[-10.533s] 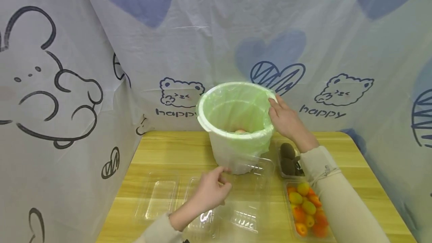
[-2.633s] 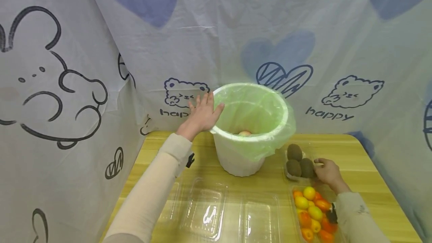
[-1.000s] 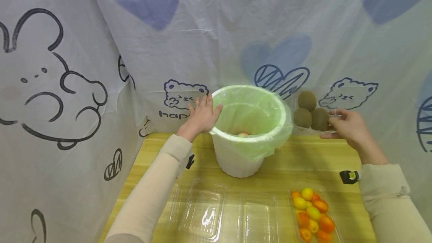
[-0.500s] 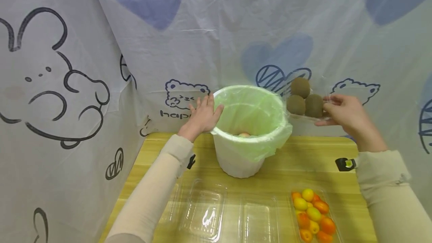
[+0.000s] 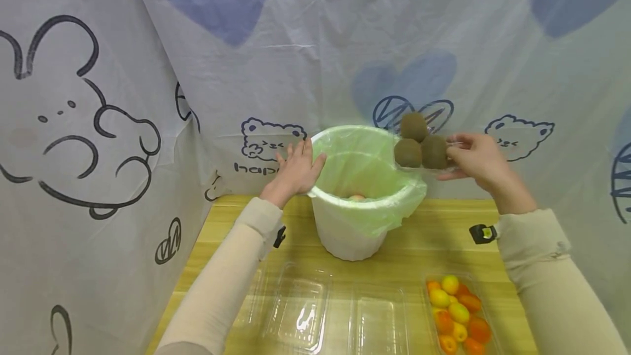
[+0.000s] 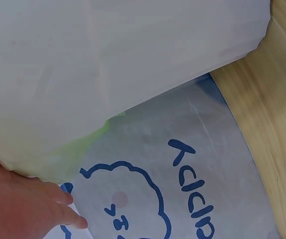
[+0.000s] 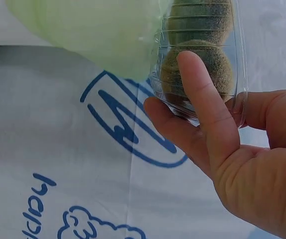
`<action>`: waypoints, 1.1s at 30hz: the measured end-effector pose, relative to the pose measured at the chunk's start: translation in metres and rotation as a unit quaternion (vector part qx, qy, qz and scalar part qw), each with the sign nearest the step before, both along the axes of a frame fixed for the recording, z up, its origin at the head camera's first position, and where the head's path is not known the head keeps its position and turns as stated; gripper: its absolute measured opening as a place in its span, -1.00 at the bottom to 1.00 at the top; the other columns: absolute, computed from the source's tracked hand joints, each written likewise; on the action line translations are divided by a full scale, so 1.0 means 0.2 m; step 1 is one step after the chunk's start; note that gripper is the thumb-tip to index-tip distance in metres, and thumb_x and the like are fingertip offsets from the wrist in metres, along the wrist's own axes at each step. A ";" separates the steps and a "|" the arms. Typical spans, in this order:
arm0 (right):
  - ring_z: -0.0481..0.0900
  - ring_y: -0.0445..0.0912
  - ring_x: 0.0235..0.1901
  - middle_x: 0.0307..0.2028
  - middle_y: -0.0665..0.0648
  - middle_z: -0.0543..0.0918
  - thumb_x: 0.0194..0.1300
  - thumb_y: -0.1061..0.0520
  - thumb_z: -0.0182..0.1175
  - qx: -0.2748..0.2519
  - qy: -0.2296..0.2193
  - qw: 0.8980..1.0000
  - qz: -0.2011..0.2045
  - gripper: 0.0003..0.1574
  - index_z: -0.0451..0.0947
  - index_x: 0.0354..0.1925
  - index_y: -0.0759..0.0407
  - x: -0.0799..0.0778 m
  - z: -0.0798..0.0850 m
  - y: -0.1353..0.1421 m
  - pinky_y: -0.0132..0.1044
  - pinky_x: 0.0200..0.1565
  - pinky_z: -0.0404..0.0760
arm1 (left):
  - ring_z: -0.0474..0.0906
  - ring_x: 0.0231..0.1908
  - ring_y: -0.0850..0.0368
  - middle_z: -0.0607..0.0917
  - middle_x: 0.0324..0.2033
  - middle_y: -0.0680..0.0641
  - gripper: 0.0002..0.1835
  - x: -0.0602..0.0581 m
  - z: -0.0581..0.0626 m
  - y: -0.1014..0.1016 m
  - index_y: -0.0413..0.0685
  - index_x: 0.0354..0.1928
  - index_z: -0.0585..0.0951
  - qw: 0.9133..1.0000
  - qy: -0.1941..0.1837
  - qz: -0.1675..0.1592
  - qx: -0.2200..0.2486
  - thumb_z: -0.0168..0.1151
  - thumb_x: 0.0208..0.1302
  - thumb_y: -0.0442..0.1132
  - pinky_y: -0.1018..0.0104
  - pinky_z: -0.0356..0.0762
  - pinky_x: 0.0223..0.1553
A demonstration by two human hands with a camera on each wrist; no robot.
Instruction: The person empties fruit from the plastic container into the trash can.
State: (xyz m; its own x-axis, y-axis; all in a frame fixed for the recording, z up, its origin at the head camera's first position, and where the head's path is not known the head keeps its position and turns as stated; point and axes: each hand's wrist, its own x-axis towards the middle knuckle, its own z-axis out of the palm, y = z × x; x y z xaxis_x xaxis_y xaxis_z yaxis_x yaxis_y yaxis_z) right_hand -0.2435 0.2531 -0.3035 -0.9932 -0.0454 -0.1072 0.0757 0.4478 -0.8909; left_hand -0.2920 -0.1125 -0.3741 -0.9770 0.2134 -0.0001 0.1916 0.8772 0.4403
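Observation:
My right hand (image 5: 485, 160) grips the end of a clear plastic box (image 7: 240, 64) and holds it up at the bucket's right rim. Inside are three brown, fuzzy kiwis (image 5: 433, 152). In the right wrist view, the thumb and fingers are on either side of the box. My left hand (image 5: 294, 173) rests with spread fingers on the left rim of a white bucket (image 5: 347, 234). A pale green bag (image 5: 384, 217) lines the bucket and folds over its rim. Low in the bucket shows a pinkish round fruit (image 5: 356, 198), mostly hidden by the near rim.
Front right on the wooden table (image 5: 409, 259) lies a clear box of orange and yellow fruits (image 5: 458, 313). Clear plastic boxes, one (image 5: 298, 308) beside another (image 5: 378, 316), lie along the front. A printed cloth (image 5: 325, 59) hangs close behind the bucket.
My right hand has lifted the kiwi box off the table and carried it left to the bucket. Earlier it was on the right rim; my left hand has moved from the clear boxes to the left rim.

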 end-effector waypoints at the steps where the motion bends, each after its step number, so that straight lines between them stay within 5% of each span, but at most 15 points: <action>1: 0.69 -0.15 -0.33 0.54 0.62 0.12 0.48 0.31 -0.17 -0.003 0.000 1.000 0.002 -0.18 -0.06 0.62 0.49 0.00 0.00 -0.01 -0.14 -0.12 0.86 | -0.32 0.66 -0.41 -0.13 0.69 -0.30 -0.14 0.00 0.00 0.00 -0.19 0.70 -0.17 1.000 0.000 0.001 0.000 -0.42 0.66 0.26 -0.41 -0.58 0.58; 12: 0.69 -0.05 -0.18 0.55 0.60 0.12 0.50 0.31 -0.16 -0.005 0.006 1.000 0.010 -0.19 -0.03 0.62 0.46 -0.03 0.00 -0.08 -0.15 -0.12 0.86 | -0.31 0.66 -0.42 -0.14 0.69 -0.30 -0.15 -0.01 0.00 0.02 -0.18 0.70 -0.18 1.000 -0.002 0.003 -0.003 -0.40 0.67 0.25 -0.42 -0.56 0.58; 20: 0.74 -0.17 -0.29 0.56 0.58 0.14 0.48 0.32 -0.12 -0.015 0.017 1.000 0.007 -0.15 -0.07 0.64 0.42 -0.07 0.00 -0.14 -0.17 -0.16 0.86 | -0.29 0.65 -0.43 -0.13 0.68 -0.31 -0.16 -0.01 0.00 0.02 -0.18 0.70 -0.17 1.000 0.002 0.006 -0.008 -0.40 0.67 0.24 -0.44 -0.52 0.57; 27: 0.66 0.10 -0.03 0.39 0.55 0.38 0.48 0.34 -0.10 -0.038 0.046 0.998 -0.002 -0.28 0.17 0.54 0.47 -0.12 -0.03 -0.23 -0.17 -0.19 0.87 | -0.30 0.66 -0.41 -0.12 0.68 -0.31 -0.15 -0.02 0.00 0.02 -0.19 0.70 -0.16 1.000 0.003 0.008 -0.008 -0.40 0.67 0.24 -0.41 -0.55 0.57; 33: 0.60 0.16 0.00 0.24 0.49 0.49 0.42 0.35 -0.06 -0.040 0.073 0.996 -0.023 -0.40 0.27 0.38 0.52 -0.15 -0.05 -0.31 -0.15 -0.18 0.87 | -0.31 0.66 -0.40 -0.13 0.69 -0.30 -0.16 -0.02 -0.01 0.02 -0.19 0.70 -0.16 1.000 0.000 0.012 -0.008 -0.39 0.68 0.24 -0.40 -0.57 0.58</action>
